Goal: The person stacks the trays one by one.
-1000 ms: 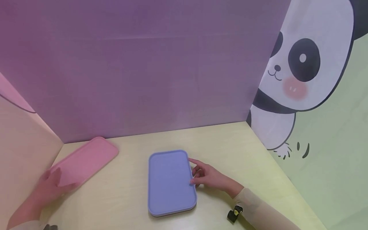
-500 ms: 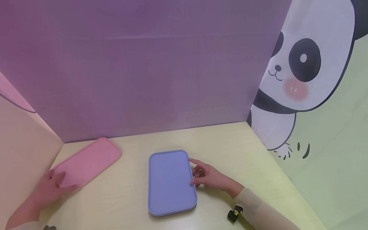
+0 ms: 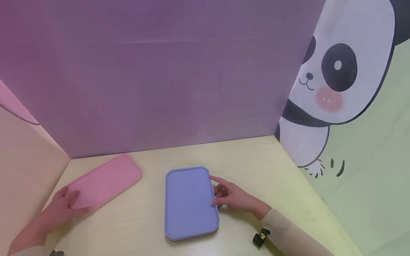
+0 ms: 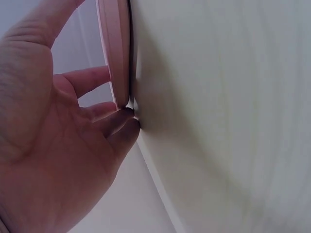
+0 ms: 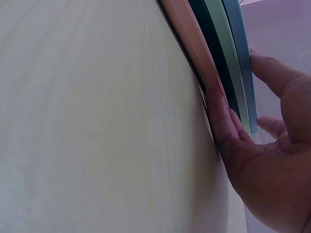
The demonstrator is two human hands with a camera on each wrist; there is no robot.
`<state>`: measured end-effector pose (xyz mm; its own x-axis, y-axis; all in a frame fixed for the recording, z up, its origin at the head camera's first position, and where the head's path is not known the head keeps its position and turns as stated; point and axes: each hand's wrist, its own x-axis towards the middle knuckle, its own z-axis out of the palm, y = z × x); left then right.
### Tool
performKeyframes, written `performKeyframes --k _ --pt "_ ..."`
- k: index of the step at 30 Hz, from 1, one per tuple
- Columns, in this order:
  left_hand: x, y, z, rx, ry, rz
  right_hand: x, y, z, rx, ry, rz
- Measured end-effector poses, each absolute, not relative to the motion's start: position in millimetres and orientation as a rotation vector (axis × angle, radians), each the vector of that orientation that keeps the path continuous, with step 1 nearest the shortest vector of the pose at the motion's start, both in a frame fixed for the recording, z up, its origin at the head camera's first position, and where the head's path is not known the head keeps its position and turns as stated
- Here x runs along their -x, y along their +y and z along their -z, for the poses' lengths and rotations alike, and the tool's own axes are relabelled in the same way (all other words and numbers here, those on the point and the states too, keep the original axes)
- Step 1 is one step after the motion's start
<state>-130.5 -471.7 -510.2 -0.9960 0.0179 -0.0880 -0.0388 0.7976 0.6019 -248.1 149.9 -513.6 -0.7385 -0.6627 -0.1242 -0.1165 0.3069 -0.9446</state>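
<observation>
A pink rectangular tray (image 3: 107, 181) lies slantwise at the left of the table. My left hand (image 3: 64, 209) holds its near-left end, thumb along the front edge and fingers on the far side. In the left wrist view, the lower fingertips (image 4: 130, 121) meet the tray's edge (image 4: 115, 53) right by the tabletop. A stack of trays with a blue one (image 3: 191, 202) on top lies mid-table. My right hand (image 3: 235, 195) holds the stack's right side, index finger stretched along the rim and thumb nearer me. Below the blue, the right wrist view shows light green, dark green and orange-pink layers (image 5: 194, 43).
A purple wall (image 3: 173, 78) stands behind the table (image 3: 153, 213). To the right rises a pale green wall with a panda picture (image 3: 339, 67), and a pinkish wall (image 3: 25, 160) bounds the left side. A small black device (image 3: 261, 237) sits by the right sleeve.
The pink tray has slid to the right, towards the blue-topped stack, with my left hand moving along with it. My right hand and the stack have stayed in place.
</observation>
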Motion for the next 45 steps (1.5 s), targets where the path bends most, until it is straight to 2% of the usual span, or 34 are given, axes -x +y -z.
performKeyframes --k 29,45 --pt "143 -432 507 -0.072 2.909 -0.966 249 150 514 0.683 2.082 1.433" --pt "143 -424 500 -0.077 2.995 -0.779 251 149 511 0.694 2.071 1.432"
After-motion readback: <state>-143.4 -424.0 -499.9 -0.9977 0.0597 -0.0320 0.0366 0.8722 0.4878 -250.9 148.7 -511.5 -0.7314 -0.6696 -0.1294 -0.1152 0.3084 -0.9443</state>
